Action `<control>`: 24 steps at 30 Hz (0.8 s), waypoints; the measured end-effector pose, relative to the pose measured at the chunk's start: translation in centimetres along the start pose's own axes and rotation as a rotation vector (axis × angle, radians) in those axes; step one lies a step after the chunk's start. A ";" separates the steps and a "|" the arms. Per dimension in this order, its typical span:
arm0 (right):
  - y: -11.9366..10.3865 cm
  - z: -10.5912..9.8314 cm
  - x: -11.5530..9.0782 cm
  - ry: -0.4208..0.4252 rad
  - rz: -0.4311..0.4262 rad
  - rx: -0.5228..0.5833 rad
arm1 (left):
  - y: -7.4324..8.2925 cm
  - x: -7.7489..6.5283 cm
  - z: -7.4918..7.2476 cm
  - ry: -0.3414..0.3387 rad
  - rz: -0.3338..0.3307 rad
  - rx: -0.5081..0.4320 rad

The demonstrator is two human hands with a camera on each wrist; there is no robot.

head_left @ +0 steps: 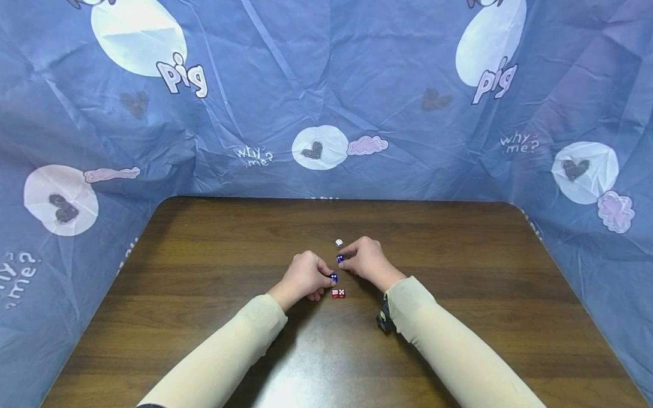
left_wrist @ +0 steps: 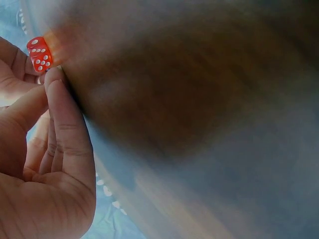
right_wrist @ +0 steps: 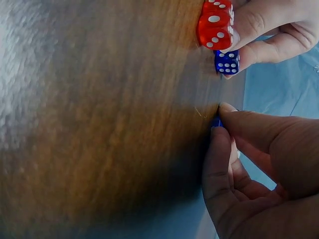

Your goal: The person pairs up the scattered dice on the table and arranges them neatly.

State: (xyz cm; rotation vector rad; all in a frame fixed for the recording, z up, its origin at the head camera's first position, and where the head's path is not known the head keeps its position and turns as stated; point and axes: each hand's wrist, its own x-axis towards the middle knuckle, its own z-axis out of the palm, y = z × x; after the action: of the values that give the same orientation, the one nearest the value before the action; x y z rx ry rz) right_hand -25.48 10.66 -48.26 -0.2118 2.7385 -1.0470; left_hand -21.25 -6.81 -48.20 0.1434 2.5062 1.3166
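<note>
Two red dice (head_left: 338,293) sit side by side on the wooden table, on the near side of both hands. My left hand (head_left: 306,276) pinches a blue die (head_left: 333,277) between thumb and finger, just beyond the red pair. Slightly farther off, my right hand (head_left: 369,262) pinches a second blue die (head_left: 340,258); in the right wrist view only a sliver of that blue die (right_wrist: 216,121) shows between the fingertips. A white die (head_left: 339,243) lies past the right hand's fingertips. In the left wrist view the fingers hide the left blue die, while the red dice (left_wrist: 40,54) stay visible.
The brown wooden table (head_left: 223,236) extends around the dice on all sides. A blue printed cloth (head_left: 265,94) hangs behind it and along both sides. A dark device (head_left: 385,318) is strapped at the right wrist, below the sleeve cuff.
</note>
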 end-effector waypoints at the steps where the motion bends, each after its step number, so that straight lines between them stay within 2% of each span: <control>1: 0.0 0.0 0.0 0.003 -0.001 0.003 | 0.0 0.0 0.0 0.000 0.000 -0.001; 16: 0.2 0.1 -0.2 0.019 0.003 0.028 | 0.1 -0.2 -0.1 -0.009 0.005 -0.011; 24: 0.7 0.0 -0.7 0.036 -0.035 0.024 | 0.0 0.0 -0.1 -0.006 0.002 -0.017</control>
State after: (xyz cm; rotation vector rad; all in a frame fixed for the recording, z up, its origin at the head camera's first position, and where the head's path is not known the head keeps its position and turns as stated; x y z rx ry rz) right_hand -24.86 11.27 -48.62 -0.2397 2.7621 -1.1027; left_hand -21.25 -6.89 -48.16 0.1463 2.4894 1.3360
